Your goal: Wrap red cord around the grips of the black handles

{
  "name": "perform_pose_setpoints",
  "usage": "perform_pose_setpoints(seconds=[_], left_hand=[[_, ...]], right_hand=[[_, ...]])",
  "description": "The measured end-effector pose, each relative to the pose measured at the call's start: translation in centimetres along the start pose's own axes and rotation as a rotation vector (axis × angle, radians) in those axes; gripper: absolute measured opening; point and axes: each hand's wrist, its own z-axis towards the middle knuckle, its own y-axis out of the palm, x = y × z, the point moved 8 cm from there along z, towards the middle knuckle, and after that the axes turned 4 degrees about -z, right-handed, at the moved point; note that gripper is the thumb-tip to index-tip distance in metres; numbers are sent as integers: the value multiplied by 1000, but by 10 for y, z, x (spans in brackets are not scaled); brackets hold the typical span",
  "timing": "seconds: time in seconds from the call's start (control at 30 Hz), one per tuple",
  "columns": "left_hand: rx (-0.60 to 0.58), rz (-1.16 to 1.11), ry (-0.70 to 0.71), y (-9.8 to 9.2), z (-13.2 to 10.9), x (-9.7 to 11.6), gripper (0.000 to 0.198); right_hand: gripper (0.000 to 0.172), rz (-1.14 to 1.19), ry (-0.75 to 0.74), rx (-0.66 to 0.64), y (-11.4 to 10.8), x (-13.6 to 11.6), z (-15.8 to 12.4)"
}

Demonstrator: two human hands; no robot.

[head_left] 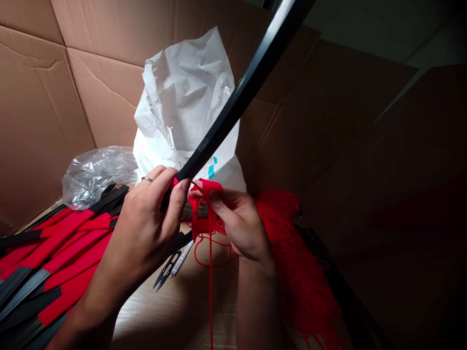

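My left hand (153, 218), with a ring on one finger, is closed round the lower end of a long black strip (244, 92) that slants up to the top right. My right hand (237, 218) pinches a piece of red fabric (206, 192) against that same end. Red threads (210, 253) hang down from the fabric between my wrists. Small black thread snips (170, 267) lie on the wooden surface just below my left hand.
A pile of black strips wrapped in red fabric (62, 248) lies at the left. A clear plastic bag (97, 172) and a white plastic bag (186, 112) stand behind my hands. A heap of red thread (299, 272) lies at the right. Cardboard walls (44, 97) surround everything.
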Motion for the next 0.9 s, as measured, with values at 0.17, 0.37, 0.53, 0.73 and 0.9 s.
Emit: perform_pose_setpoints(seconds=[0.17, 0.37, 0.53, 0.73, 0.9], left_hand=[[-96, -133, -12, 6, -6, 7, 32], [-75, -33, 61, 15, -5, 10, 30], [72, 161, 82, 9, -1, 1, 22], [65, 195, 71, 10, 1, -2, 22], [70, 216, 51, 11, 2, -7, 22]], right_hand=[[22, -134, 42, 263, -7, 9, 2], [36, -79, 4, 176, 16, 4, -2], [28, 140, 85, -18, 33, 3, -5], [37, 278, 121, -35, 34, 3, -10], [27, 255, 134, -203, 42, -4, -16]])
